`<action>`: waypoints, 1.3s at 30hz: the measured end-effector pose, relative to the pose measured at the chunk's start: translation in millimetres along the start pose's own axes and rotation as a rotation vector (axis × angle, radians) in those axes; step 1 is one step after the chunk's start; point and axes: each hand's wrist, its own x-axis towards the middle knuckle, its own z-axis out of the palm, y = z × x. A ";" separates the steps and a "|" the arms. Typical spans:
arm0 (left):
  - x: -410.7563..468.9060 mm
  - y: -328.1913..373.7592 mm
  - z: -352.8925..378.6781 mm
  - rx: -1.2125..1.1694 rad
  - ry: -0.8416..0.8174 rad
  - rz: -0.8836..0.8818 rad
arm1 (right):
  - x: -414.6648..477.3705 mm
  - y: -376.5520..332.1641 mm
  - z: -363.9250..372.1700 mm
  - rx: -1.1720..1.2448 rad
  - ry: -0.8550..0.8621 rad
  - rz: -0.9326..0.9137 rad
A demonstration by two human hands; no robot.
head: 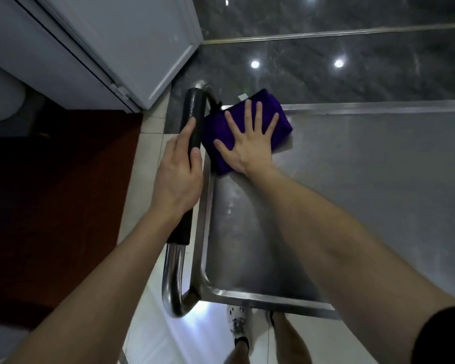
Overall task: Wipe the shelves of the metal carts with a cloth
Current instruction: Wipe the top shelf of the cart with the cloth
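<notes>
Stainless-steel cart top shelf [365, 193]: raised rim, fills centre and right of frame. Folded purple cloth [283, 122]: lies on the shelf's far-left corner, just above frame centre. Right grip [247, 145]: released, with fingers spread flat, pressing down on the cloth. Left grip [177, 179]: clasped round the black foam-padded handle bar [193, 109], just left of the shelf. White door [142, 48] is at upper left.

The cloth [217, 127] lies in the far left corner of the cart's top shelf [352, 193], with the right hand [250, 143] flat on it. The handle [192, 111] runs along the shelf's left side, just beside the cloth, and the left hand [177, 177] wraps it. A mat [50, 193] lies on the floor left of the handle, with a door [142, 48] behind it.
</notes>
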 end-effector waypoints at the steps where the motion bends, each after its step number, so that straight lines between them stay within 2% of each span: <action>1: 0.6 1.2 -0.6 -0.002 0.000 -0.002 | -10.2 -5.9 2.5 0.002 0.004 -0.016; 8: 3.4 2.7 1.0 -0.011 0.001 0.028 | -139.0 -34.3 27.5 0.024 0.056 -0.065; 15: 4.1 3.0 -2.3 0.016 -0.018 0.061 | -293.0 -68.8 62.1 0.051 0.055 -0.010; 18: -6.3 12.6 -8.3 0.159 0.053 0.092 | -312.0 -66.7 51.7 0.034 -0.023 0.026; 22: -35.4 11.5 -1.1 0.290 -0.121 -0.005 | -322.5 -64.7 47.2 0.013 -0.083 0.052; 24: -45.5 7.6 0.6 0.256 -0.124 -0.016 | -332.8 -61.3 48.1 0.028 -0.078 0.064; 28: -44.9 5.9 -4.5 0.138 -0.132 -0.006 | -346.8 -16.4 34.8 0.006 -0.068 0.174; 33: -37.3 3.9 -6.2 0.075 -0.142 -0.018 | -341.0 94.2 -3.8 0.005 -0.116 0.400; 39: -35.9 -0.5 -0.1 0.096 -0.101 0.004 | -232.8 178.2 -38.8 0.098 -0.135 0.598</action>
